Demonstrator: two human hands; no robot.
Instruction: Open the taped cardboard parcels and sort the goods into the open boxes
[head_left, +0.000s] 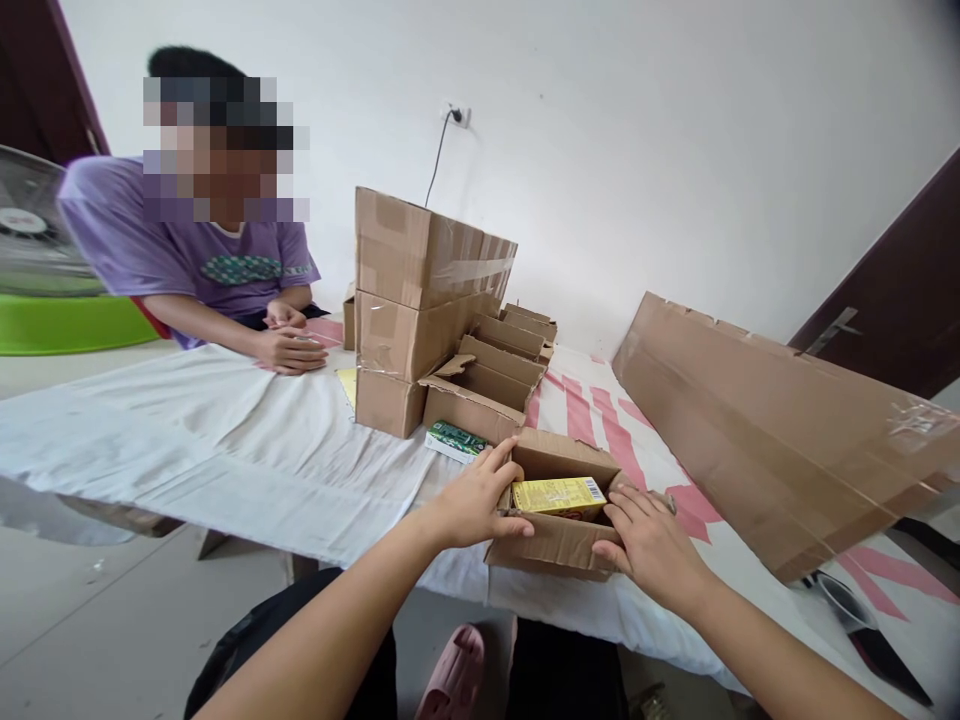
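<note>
A small open cardboard box (556,545) sits at the near edge of the table, with a yellow packet (559,494) lying inside it. My left hand (474,498) grips the box's left wall, thumb on the front flap and fingers reaching over the rim. My right hand (646,540) clasps the box's right corner, fingers curled against the cardboard beside the yellow packet. A green-and-white packet (454,439) lies on the cloth just beyond my left hand.
A stack of taped cardboard boxes (420,300) stands mid-table beside several open small boxes (487,385). A large flattened carton (780,420) leans at the right. A person in a purple shirt (187,250) sits across the white cloth (225,440), hands resting on it. A fan (30,230) stands far left.
</note>
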